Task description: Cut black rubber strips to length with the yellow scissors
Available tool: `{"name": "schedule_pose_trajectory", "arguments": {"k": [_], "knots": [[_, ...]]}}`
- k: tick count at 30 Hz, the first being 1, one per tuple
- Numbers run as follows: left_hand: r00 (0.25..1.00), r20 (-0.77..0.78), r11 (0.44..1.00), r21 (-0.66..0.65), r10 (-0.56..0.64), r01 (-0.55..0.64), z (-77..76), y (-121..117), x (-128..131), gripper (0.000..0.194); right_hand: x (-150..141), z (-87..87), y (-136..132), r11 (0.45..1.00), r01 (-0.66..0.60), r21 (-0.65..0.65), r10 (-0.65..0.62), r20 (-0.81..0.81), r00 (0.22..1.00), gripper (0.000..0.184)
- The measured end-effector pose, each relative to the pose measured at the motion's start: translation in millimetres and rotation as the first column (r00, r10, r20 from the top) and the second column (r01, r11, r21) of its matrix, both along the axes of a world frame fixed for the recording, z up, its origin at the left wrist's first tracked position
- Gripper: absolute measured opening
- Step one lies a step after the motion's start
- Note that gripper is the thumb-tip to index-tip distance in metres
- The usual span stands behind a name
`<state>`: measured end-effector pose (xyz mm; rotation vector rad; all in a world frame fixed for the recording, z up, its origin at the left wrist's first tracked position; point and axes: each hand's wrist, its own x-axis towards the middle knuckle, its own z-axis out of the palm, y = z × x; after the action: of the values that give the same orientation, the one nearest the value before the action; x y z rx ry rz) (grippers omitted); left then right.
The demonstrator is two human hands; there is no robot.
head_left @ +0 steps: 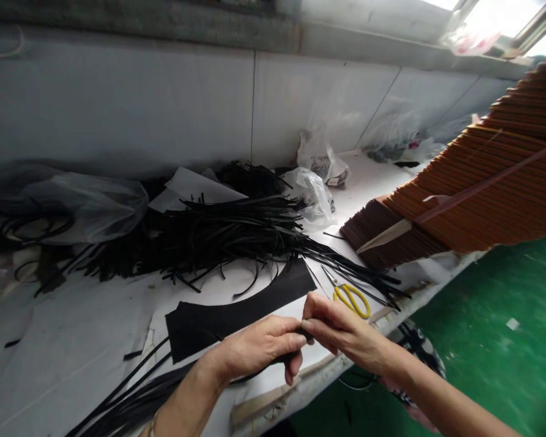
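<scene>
— Black strip: where is it sitting right now?

— Both hands are pinching it, low in the middle of the view. The left hand is closing around it, and the right hand is gripping its end with pinched fingertips; the two hands are touching.

— What is lying around them?

— At twelve o'clock from the hands, a flat black piece is resting on the white table. Yellow-handled scissors are lying at one o'clock. Farther at eleven, a heap of black strips is spreading out. At two o'clock, a stack of brown sheets is leaning.
</scene>
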<state>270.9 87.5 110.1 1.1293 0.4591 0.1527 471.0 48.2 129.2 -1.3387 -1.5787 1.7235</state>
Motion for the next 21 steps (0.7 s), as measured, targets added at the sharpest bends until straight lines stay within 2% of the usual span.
{"name": "schedule_pose_trajectory", "arguments": {"k": [3,7,11,16,21], "knots": [[0.995,-0.094,0.998,-0.038,0.041,-0.045,-1.9,-7,6,0.033,1,-5.8,-1,1.0,-0.005,-0.027,0.004,-0.041,0.999,0.029],[0.986,-0.143,0.985,-0.133,0.089,-0.108,-3.5,-13,12,0.029,4,-9.6,-2,1.0,-0.008,-0.023,0.007,-0.056,0.998,0.031],[0.977,-0.185,0.983,-0.128,0.103,-0.128,-3.1,-16,12,0.031,7,-8.7,-5,1.0,-0.012,0.022,0.013,-0.052,0.999,0.039],[0.989,-0.134,0.983,-0.162,0.068,-0.09,-0.8,-14,12,0.04,9,-8.5,-7,0.994,-0.057,0.093,0.054,0.037,0.998,0.032],[0.996,-0.068,0.968,-0.241,0.052,-0.067,-7.7,-14,9,0.039,7,-13.6,-10,0.987,-0.054,0.15,0.044,0.074,0.996,0.028]]}}
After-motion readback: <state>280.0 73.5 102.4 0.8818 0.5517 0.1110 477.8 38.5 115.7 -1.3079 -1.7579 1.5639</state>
